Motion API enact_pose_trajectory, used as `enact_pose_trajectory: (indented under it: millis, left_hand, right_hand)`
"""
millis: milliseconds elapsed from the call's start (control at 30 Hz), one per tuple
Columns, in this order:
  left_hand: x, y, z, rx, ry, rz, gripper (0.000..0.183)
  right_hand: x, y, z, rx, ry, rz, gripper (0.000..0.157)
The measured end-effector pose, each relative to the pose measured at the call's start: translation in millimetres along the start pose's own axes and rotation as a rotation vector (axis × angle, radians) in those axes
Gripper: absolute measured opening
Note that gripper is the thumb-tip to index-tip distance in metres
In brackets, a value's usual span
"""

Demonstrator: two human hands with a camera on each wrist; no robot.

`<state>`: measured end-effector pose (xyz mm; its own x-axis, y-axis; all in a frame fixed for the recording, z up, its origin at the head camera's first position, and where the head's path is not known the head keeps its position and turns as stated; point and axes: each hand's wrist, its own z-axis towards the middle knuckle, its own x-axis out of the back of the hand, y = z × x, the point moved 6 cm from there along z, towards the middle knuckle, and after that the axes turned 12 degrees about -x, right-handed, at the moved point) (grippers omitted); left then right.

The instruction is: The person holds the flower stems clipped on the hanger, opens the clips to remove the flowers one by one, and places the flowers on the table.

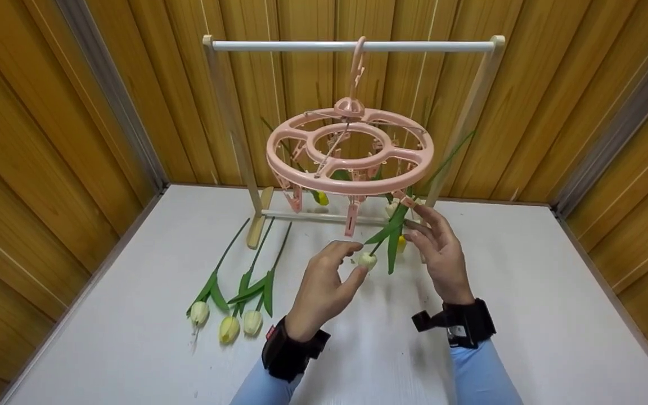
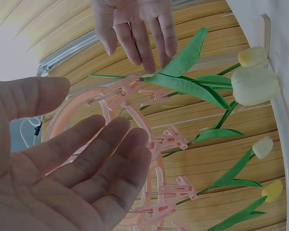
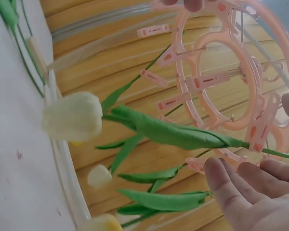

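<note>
A white tulip (image 1: 367,260) hangs head-down from a pink clip (image 3: 264,122) at the near right of the round pink drying hanger (image 1: 350,185). The clip's jaws sit across its green stem. My right hand (image 1: 442,256) is beside this clip and the leaves, fingers extended and apart from the thumb, gripping nothing. My left hand (image 1: 327,281) is raised just left of the tulip's bloom, thumb and fingers spread around air; its palm (image 2: 62,192) shows in the left wrist view. More tulips hang from other clips, among them a yellow one (image 2: 272,191).
Two white tulips (image 1: 199,313) and a pale yellow one (image 1: 229,329) lie on the white table (image 1: 149,360) at left. The hanger hooks over the white bar (image 1: 279,46) of a wooden-legged stand (image 1: 234,124). Wood-patterned panels (image 1: 37,135) enclose the back and sides.
</note>
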<state>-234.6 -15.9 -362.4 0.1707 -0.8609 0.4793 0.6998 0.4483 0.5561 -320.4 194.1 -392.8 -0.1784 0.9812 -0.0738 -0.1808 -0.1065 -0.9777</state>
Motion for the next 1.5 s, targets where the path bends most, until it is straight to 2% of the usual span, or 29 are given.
enact_pose_trajectory:
  millis: [167,533,867,1233,1500]
  left_hand:
    - [-5.3,-1.9,1.9,0.000,-0.004,-0.013,0.027]
    - [-16.7,-12.0,9.6,-0.006,0.027,-0.001,0.031]
    - [-27.5,-24.7,14.4,-0.008,0.037,0.131,0.050]
    - [-30.2,-45.9,15.8,0.051,0.039,0.012,0.052]
    - [-28.8,-51.7,17.1,0.053,0.093,0.020,0.048]
  right_hand:
    - [-2.1,-1,3,0.002,-0.048,0.064,0.057]
    - [-8.6,-8,0,0.021,-0.068,0.069,0.054]
    - [-15.4,-16,-7,0.024,-0.111,0.055,0.050]
    - [-25.2,-21,-14,0.034,-0.169,-0.021,0.046]
    - [-34.6,-25,-21,0.063,-0.247,-0.049,0.046]
